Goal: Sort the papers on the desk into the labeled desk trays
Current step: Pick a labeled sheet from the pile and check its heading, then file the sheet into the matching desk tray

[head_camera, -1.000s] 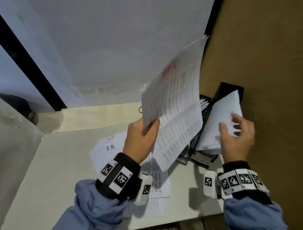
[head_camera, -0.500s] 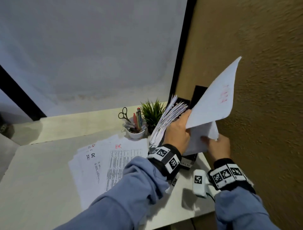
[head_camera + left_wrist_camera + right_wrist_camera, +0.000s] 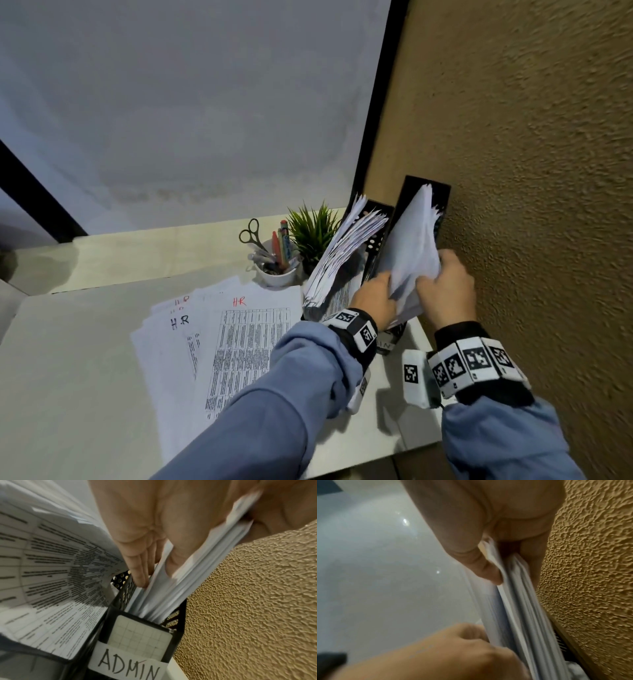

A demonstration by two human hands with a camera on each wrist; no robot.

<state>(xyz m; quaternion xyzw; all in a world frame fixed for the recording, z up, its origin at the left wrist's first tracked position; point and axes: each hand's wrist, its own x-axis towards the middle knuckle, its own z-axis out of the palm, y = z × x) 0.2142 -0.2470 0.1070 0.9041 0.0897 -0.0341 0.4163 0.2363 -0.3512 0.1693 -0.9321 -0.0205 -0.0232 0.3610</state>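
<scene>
Two black upright trays stand against the tan wall. The right one, the ADMIN tray [image 3: 425, 187] [image 3: 137, 635], holds a stack of white papers [image 3: 411, 246] [image 3: 197, 566] [image 3: 522, 608]. My left hand [image 3: 375, 301] [image 3: 154, 555] pinches sheets at the stack's left side, fingers reaching down into the tray. My right hand [image 3: 445, 287] [image 3: 511, 573] grips the stack's near edge between thumb and fingers. The neighbouring tray [image 3: 376, 212] is full of printed sheets [image 3: 346, 253] that lean left. Loose papers marked HR [image 3: 233, 335] lie spread on the desk.
A white cup [image 3: 279, 275] with scissors and pens and a small green plant [image 3: 313, 233] stand behind the loose papers. The textured tan wall [image 3: 531, 171] runs close along the right of the trays. The desk's front edge [image 3: 376, 459] is just below my wrists.
The sheet my left hand held high has come down into the ADMIN tray's stack. Both hands now meet at the stack's near edge.
</scene>
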